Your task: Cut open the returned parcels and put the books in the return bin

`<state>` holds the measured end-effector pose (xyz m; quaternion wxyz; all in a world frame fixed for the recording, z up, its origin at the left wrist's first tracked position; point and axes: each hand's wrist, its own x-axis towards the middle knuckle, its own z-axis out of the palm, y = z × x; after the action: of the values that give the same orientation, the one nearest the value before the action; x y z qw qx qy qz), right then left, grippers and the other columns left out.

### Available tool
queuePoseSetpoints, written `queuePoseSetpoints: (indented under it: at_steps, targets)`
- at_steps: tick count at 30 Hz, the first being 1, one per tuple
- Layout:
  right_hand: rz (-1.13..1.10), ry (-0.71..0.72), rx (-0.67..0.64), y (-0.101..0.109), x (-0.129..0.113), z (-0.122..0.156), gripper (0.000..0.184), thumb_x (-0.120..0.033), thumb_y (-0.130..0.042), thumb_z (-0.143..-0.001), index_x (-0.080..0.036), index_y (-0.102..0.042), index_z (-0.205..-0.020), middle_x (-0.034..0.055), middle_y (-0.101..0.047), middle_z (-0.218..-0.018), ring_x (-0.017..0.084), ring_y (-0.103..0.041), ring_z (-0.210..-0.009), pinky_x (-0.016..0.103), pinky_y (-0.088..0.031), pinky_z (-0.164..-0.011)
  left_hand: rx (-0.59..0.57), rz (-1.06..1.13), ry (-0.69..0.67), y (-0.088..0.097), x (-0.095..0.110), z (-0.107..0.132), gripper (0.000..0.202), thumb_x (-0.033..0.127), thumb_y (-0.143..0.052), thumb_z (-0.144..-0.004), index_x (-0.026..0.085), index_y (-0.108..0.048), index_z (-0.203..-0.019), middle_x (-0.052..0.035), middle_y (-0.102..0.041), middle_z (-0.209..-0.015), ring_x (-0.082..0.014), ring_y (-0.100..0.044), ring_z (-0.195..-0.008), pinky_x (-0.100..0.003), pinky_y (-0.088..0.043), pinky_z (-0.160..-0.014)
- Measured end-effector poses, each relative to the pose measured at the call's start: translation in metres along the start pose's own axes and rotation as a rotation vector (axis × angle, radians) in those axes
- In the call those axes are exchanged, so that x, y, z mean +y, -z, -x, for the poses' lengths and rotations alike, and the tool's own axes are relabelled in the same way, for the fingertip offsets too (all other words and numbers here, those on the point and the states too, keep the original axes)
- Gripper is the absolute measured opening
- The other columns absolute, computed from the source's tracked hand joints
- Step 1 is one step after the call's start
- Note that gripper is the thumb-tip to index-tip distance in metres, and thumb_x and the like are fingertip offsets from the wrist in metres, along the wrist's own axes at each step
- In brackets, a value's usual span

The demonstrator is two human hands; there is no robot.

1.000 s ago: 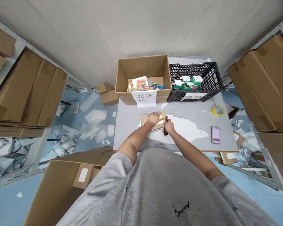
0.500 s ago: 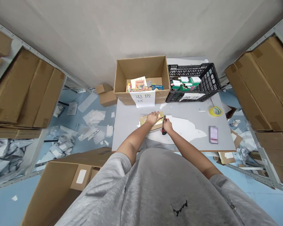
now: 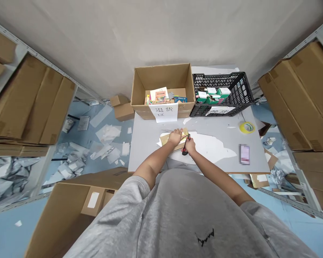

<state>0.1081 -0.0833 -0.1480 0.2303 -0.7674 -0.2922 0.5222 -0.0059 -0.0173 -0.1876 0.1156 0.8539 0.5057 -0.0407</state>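
A small flat cardboard box [image 3: 181, 146] with shiny yellowish tape lies tilted on the table in front of me. My left hand [image 3: 175, 137] grips it from above, fingers over its top and thumb toward the right side. Closed around a red and black box cutter [image 3: 185, 148], my right hand [image 3: 190, 145] is at the box's right end. The cutter's tip is by the taped edge; whether the blade touches cannot be made out. White torn paper [image 3: 212, 147] lies under and beside the box.
Behind stand an open carton [image 3: 140, 107] holding books and a black crate [image 3: 239, 102] with green-and-white boxes. A yellow tape roll [image 3: 247, 127] and a phone [image 3: 244, 154] lie at right. A large open carton [image 3: 51, 215] is at my lower left. Shelves with cartons flank both sides.
My right hand has drawn the box cutter slightly toward me and left, and the cutter now leans more. My left hand stays on the box; the view has shifted a little.
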Motion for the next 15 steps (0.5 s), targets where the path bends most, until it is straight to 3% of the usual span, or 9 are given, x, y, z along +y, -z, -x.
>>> queuePoseSetpoints:
  at_steps: [3,8,13,15]
  targets:
    - [-0.071,-0.073,0.035,0.001,-0.005,-0.005,0.033,-0.032,-0.032,-0.109,-0.016,-0.045,-0.135,0.0015,-0.063,-0.064,0.024,-0.069,-0.048,0.033,-0.058,-0.048,-0.001,0.007,0.011,-0.002,0.0,0.001,0.068,0.057,-0.038,-0.108,0.011,-0.042,-0.159,-0.0213,-0.064,-0.131,-0.0306,-0.061,-0.122,-0.037,-0.048,-0.098]
    - [-0.076,-0.074,0.04,0.006,-0.011,-0.008,0.033,-0.028,-0.033,-0.108,-0.014,-0.048,-0.134,0.0009,-0.061,-0.059,0.024,-0.068,-0.047,0.032,-0.056,-0.046,0.002,0.031,0.017,-0.004,0.002,0.002,0.068,0.058,-0.036,-0.108,0.012,-0.045,-0.157,-0.021,-0.065,-0.13,-0.03,-0.061,-0.12,-0.037,-0.048,-0.098]
    - [-0.014,0.038,-0.027,0.021,0.02,0.017,0.027,-0.036,-0.036,-0.108,-0.022,-0.051,-0.125,-0.0053,-0.056,-0.052,0.022,-0.064,-0.042,0.027,-0.052,-0.042,0.044,0.055,0.05,-0.002,-0.003,0.002,0.072,0.064,-0.043,-0.104,0.016,-0.045,-0.158,-0.0218,-0.062,-0.133,-0.0324,-0.06,-0.122,-0.041,-0.046,-0.102]
    - [0.009,0.118,0.015,0.034,0.033,0.021,0.024,-0.04,-0.037,-0.107,-0.024,-0.051,-0.118,-0.0078,-0.054,-0.052,0.019,-0.061,-0.04,0.024,-0.049,-0.041,0.039,0.061,0.001,0.001,-0.01,0.0,0.071,0.063,-0.048,-0.103,0.017,-0.046,-0.158,-0.0212,-0.062,-0.131,-0.0319,-0.06,-0.121,-0.041,-0.044,-0.104]
